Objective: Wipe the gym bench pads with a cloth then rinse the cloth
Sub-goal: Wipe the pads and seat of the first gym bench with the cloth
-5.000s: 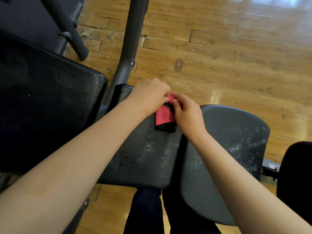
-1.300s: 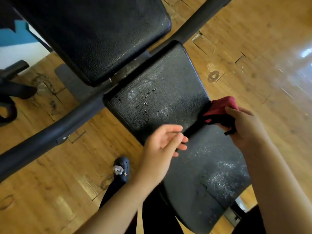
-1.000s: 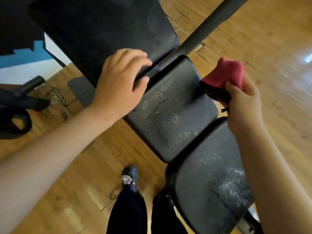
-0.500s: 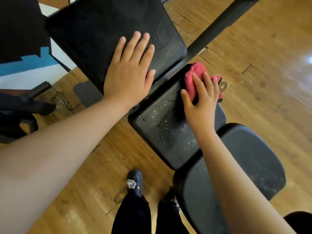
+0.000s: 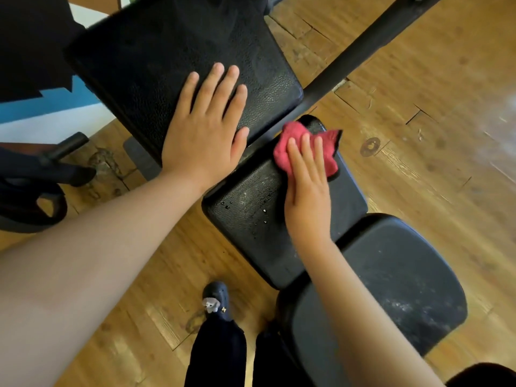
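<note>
Red cloth (image 5: 328,155) is bunched at the far end of the middle pad (image 5: 245,219), with the right hand (image 5: 305,191) pressing it, fingers flat and straight. Left hand (image 5: 206,135) rests flat and spread on the back pad (image 5: 156,57). The cloth looks soft, light, probably damp, so just pinch any fold.

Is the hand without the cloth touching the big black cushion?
Touching. The head view shows the left hand lying flat, fingers straight, on the big back pad, with no gap showing under palm or fingers.
</note>
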Demonstrator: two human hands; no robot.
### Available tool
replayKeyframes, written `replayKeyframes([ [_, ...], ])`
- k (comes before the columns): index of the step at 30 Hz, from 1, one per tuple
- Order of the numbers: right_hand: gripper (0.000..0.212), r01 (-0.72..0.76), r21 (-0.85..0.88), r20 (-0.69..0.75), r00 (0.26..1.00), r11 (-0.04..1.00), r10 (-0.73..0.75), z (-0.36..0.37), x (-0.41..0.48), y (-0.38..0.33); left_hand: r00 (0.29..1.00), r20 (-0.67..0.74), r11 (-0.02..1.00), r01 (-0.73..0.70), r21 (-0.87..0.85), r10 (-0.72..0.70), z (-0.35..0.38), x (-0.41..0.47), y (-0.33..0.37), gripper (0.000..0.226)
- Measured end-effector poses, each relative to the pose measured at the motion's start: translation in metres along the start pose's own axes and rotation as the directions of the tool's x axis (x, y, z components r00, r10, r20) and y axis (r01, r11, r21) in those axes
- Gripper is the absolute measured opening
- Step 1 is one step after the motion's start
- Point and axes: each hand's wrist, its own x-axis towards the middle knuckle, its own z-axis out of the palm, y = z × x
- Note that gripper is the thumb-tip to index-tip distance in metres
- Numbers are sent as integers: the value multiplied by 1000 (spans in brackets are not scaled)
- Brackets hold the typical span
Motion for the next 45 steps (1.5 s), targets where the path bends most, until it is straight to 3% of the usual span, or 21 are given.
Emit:
replayKeyframes([
  [4, 46, -132, 33, -66, 989, 991, 134, -6, 41, 11, 1000, 6, 1000, 1, -3, -1, -1, 0, 0, 57],
  [10, 60, -102, -8, 16, 995, 995, 102, -2, -40, 0, 1000, 13, 1000, 13, 4, -13, -1, 1, 0, 58],
  [16, 59, -158, -37, -53, 986, 987, 156, -8, 23, 14, 1000, 5, 1000, 10, 25, -10, 1, 0, 0, 58],
  [22, 61, -185, -16, -10, 983, 983, 185, -1, -56, 1, 1000, 12, 1000, 12, 23, -12, -1, -1, 0, 58],
  [24, 59, -175, -21, 10, 984, 984, 176, -6, -46, 12, 1000, 6, 999, 9, 31, -9, 0, -1, 0, 58],
  [28, 51, -269, 5, -83, 960, 963, 268, -10, 2, 28, 1000, 13, 999, -6, 50, 5, 1, -1, 0, 59],
  [36, 55, -236, -34, -22, 972, 971, 235, -12, -69, 27, 1000, 5, 1000, -2, 31, 1, 1, 0, 0, 60],
  [41, 52, -342, 22, -121, 932, 939, 342, -14, -27, 44, 1000, -2, 1000, 0, 16, 0, 0, -1, 0, 60],
  [45, 55, -335, 14, -110, 936, 942, 335, -7, -66, 34, 1000, -1, 1000, 6, 2, -6, 1, 0, 0, 60],
])
